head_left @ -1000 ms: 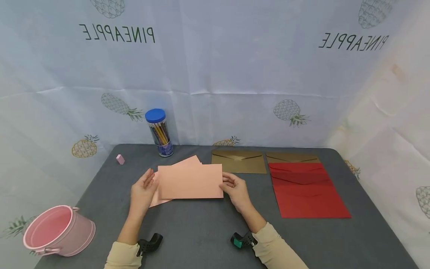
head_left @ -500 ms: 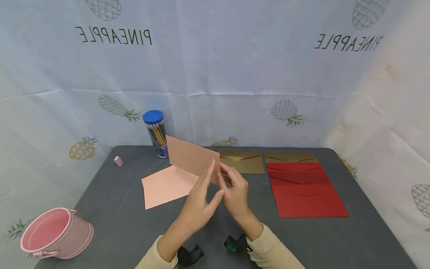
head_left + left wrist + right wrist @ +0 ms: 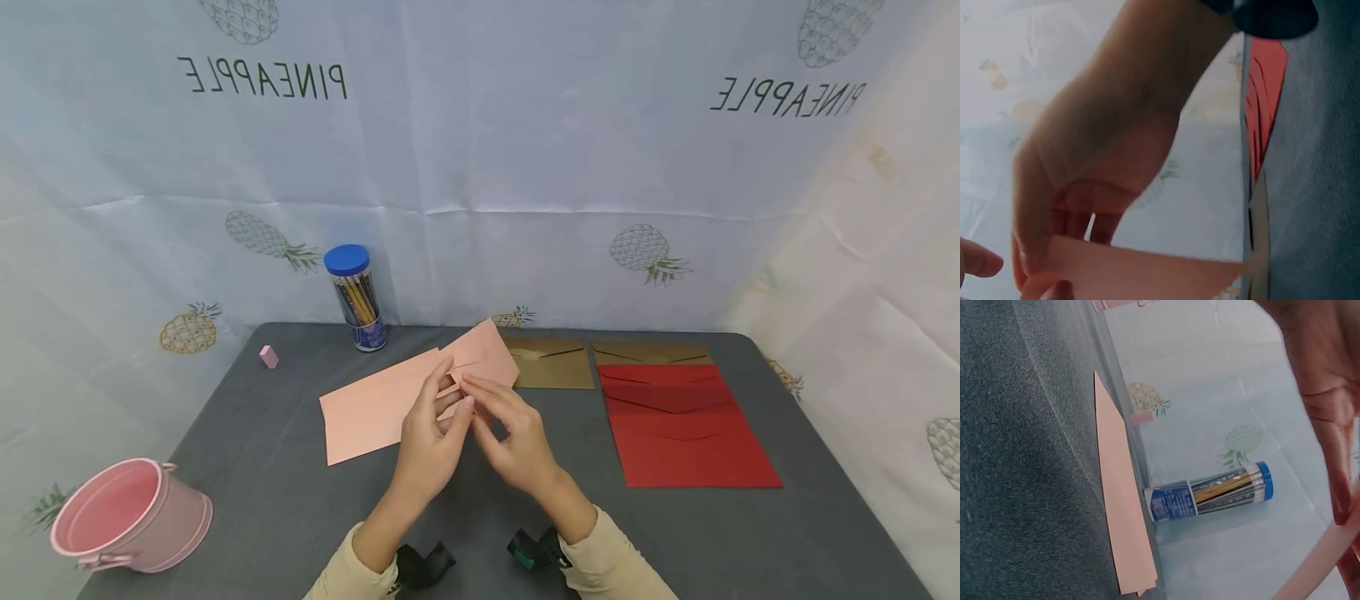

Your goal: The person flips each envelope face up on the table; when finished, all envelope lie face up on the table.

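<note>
In the head view, a pink envelope (image 3: 486, 354) is held tilted over the middle of the table, a flap line showing. My right hand (image 3: 517, 437) pinches its near edge between thumb and fingers. My left hand (image 3: 431, 446) holds its left side, fingertips meeting those of the right hand. Another pink envelope (image 3: 367, 417) lies flat on the table to the left, partly covered by the left fingers; an edge of a further one may show beneath it. In the left wrist view, the right hand (image 3: 1104, 150) grips the pink envelope (image 3: 1135, 272). The right wrist view shows the left hand (image 3: 1329, 400) touching it.
Gold envelopes (image 3: 555, 377) lie at the back, the right one partly under overlapping red envelopes (image 3: 690, 450). A blue-lidded tub of pencils (image 3: 360, 304) stands at the back left, near a small pink block (image 3: 268, 356). A pink bucket (image 3: 183, 525) is at the left.
The held pink envelope has been turned from facing forward to upright and then tilted, its flap side showing. My left hand has moved right to meet the right hand.
</note>
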`<state>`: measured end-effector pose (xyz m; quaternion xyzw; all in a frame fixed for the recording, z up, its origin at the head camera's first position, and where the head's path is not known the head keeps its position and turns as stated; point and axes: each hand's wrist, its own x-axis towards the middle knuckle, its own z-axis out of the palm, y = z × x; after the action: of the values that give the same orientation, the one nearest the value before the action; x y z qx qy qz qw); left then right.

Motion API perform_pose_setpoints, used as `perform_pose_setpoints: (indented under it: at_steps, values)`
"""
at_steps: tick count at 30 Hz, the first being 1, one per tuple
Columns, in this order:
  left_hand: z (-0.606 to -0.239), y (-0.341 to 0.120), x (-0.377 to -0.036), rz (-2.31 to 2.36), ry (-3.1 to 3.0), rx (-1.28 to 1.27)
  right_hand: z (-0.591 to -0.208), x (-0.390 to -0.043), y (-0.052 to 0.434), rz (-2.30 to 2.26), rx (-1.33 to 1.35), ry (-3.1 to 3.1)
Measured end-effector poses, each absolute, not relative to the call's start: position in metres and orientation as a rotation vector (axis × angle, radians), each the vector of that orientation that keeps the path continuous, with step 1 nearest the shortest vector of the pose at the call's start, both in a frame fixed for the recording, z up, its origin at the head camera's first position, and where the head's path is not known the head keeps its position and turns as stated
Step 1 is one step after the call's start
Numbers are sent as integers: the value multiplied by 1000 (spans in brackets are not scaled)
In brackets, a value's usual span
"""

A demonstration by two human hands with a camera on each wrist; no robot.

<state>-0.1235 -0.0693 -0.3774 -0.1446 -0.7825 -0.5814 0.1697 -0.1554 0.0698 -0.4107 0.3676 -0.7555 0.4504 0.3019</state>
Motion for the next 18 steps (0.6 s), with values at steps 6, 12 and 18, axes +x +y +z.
perform_pose_setpoints:
  at_steps: [6, 12, 18]
  values:
    - [-383, -80, -136, -1632, -2234, -291, -413, -158, 74, 1227, 1074, -2088]
    - [-385, -89, -144, -1690, -2261, -225, -414, -166, 88, 1340, 1002, -2155]
    - [-384, -102, -150, -1865, -2200, -235, -414, -183, 119, 1402, 687, -2102]
